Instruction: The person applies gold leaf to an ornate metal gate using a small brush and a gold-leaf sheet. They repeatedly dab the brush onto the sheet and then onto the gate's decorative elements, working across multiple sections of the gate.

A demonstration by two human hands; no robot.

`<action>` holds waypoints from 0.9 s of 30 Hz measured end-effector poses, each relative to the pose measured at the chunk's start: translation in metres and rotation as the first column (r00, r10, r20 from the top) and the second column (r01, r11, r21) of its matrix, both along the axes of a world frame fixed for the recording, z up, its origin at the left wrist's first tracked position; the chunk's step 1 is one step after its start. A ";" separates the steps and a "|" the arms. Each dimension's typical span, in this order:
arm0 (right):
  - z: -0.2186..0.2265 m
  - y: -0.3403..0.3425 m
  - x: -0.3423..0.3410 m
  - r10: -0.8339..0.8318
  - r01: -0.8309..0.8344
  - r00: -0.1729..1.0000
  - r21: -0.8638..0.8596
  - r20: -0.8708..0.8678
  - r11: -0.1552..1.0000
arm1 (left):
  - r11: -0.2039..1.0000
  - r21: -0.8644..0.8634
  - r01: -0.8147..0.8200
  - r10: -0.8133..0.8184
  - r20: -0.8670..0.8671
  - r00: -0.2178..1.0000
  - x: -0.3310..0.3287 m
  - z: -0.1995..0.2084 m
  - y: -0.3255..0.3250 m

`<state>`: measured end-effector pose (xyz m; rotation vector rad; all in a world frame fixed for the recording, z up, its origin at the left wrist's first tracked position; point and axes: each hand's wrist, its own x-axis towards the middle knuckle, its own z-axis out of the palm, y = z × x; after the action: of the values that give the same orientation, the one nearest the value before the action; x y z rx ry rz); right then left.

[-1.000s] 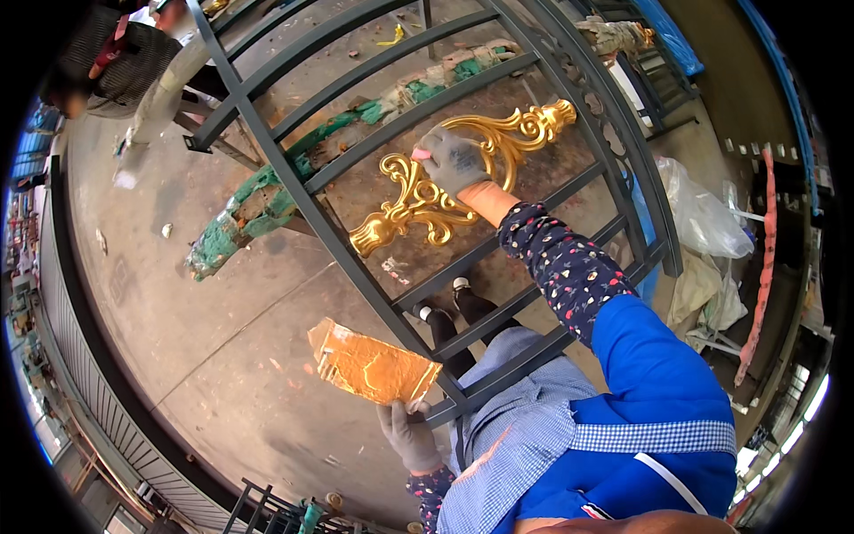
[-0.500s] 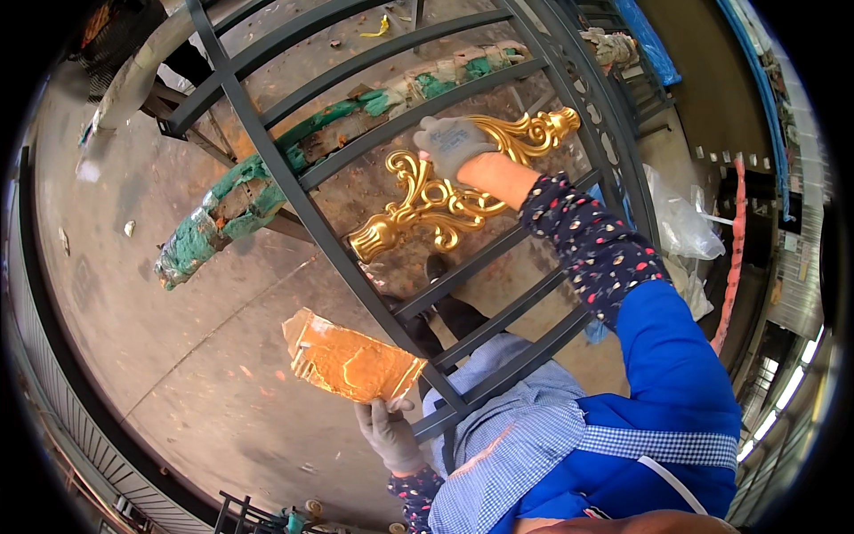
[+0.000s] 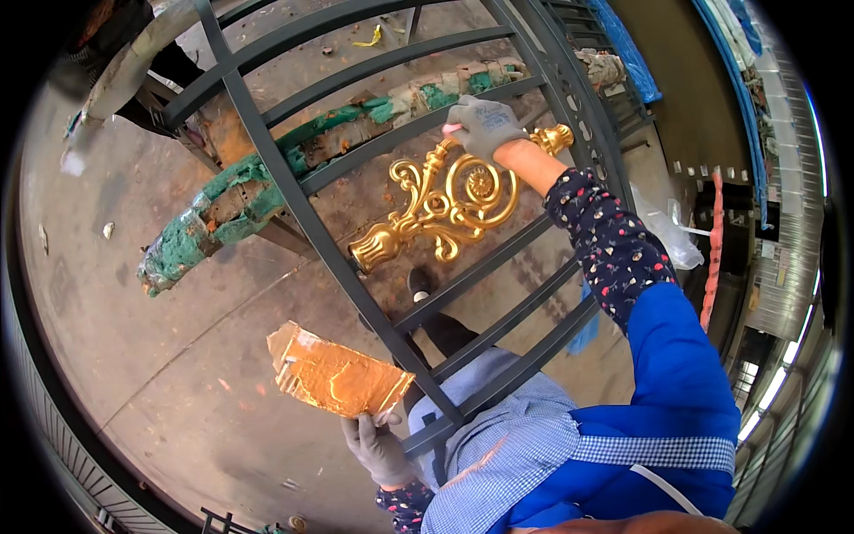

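Observation:
My left hand (image 3: 378, 452), in a grey glove, grips the lower edge of a flat piece of cardboard (image 3: 342, 376) smeared with gold paint, beside the frame's near left corner. A gold scrollwork ornament (image 3: 436, 209) is set between the bars of a dark grey metal frame (image 3: 307, 209). My right hand (image 3: 487, 129), also gloved, is at the ornament's upper edge, close to a crossbar. Its fingers are curled together, with a pink spot showing at the tip. Whatever they may hold is hidden. The hand covers part of the ornament.
Beneath the frame runs a support (image 3: 213, 209) wrapped in torn green and pale material. Clear plastic (image 3: 667, 233) hangs on the right, near a pink strip (image 3: 712, 258). Another person's dark-clothed legs (image 3: 173, 67) show at the upper left. A yellow scrap (image 3: 367, 37) lies on the floor.
My right hand has moved slightly up and right along the ornament, uncovering a round scroll in its middle. My left hand and the cardboard have shifted slightly down and left in view.

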<state>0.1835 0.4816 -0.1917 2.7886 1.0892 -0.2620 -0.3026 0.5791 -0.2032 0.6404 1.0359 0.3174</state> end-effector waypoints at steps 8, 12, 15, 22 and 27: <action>-0.029 -0.026 -0.025 0.072 -0.064 0.997 0.164 -0.042 0.984 | 1.000 0.012 -0.019 0.019 0.014 1.000 0.009 0.004 0.008; -0.023 -0.030 -0.021 0.031 -0.029 1.000 0.372 0.000 0.928 | 1.000 0.008 0.007 -0.007 0.005 1.000 0.014 0.005 0.011; -0.039 -0.030 -0.027 0.241 -0.264 0.964 0.311 0.113 0.913 | 1.000 0.000 -0.008 0.008 0.025 1.000 0.015 0.003 0.009; -0.050 -0.042 -0.020 0.044 -0.097 0.988 0.366 0.149 0.926 | 1.000 -0.004 0.003 -0.003 0.034 0.999 0.022 0.002 0.006; -0.057 -0.036 -0.027 0.142 -0.168 0.985 0.407 0.094 0.898 | 0.999 0.031 0.023 -0.025 0.073 0.997 0.020 -0.003 0.003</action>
<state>0.1564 0.4456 -0.2483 3.0126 1.4965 0.0876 -0.2825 0.5822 -0.2066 0.6636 0.9541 0.3337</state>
